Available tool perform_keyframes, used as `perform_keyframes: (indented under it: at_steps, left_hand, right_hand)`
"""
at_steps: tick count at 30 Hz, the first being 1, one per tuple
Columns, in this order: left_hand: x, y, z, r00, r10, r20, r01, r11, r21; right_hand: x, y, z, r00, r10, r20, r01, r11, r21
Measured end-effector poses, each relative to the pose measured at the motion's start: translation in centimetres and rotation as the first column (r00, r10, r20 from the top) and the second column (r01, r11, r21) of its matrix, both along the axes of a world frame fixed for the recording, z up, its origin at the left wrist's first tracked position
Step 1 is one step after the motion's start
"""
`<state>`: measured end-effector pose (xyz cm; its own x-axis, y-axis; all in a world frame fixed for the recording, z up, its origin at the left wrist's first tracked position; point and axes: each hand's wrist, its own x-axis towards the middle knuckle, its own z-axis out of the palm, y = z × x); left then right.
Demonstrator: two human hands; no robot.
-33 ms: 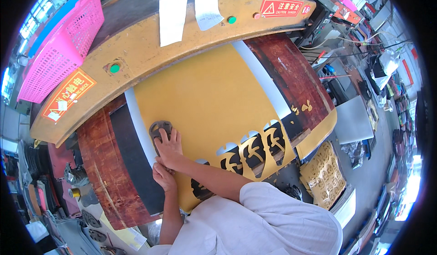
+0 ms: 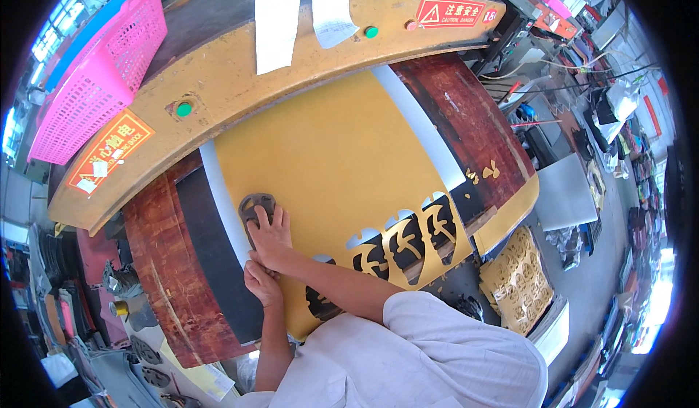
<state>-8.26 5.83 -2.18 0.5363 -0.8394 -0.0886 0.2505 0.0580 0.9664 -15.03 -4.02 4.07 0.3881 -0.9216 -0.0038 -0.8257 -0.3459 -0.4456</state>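
A dark metal cutting die rests on the left edge of a yellow sheet. Over the die lies my right hand, its arm crossing from the right, with spread fingers gripping the metal. Just below, my left hand has its fingers closed at the die's near end, mostly hiding that part. Along the sheet's near edge runs a row of cut-out openings, with dark board showing through. White material shows beneath the sheet at both sides.
A yellow press beam with green buttons spans the far side, holding papers and a pink basket. Worn red boards flank the sheet. Small yellow scraps lie at right, above a cut-out yellow sheet stack.
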Motion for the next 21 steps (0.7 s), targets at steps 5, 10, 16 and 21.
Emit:
perform_keyframes:
  at_steps: [5,10,16,21]
  left_hand:
    - [0.2,0.0,-0.5,0.999,0.007,-0.035,-0.007,1.0,0.015]
    - [0.1,0.1,0.1,1.0,-0.004,-0.008,0.004,1.0,0.014]
    - [0.0,-0.3,-0.3,1.0,0.028,-0.002,-0.028,0.999,0.02]
    - [0.4,0.3,-1.6,0.997,0.07,0.026,-0.071,0.996,0.049]
  right_hand:
    - [0.3,-0.1,0.0,1.0,-0.004,-0.018,0.005,1.0,0.027]
    - [0.2,-0.2,-0.1,1.0,-0.002,-0.023,0.003,0.999,0.042]
    - [1.2,0.0,-0.8,0.998,-0.065,0.005,0.065,0.997,-0.036]
    - [-0.6,-1.6,-1.2,0.964,-0.075,0.257,0.07,0.997,0.026]
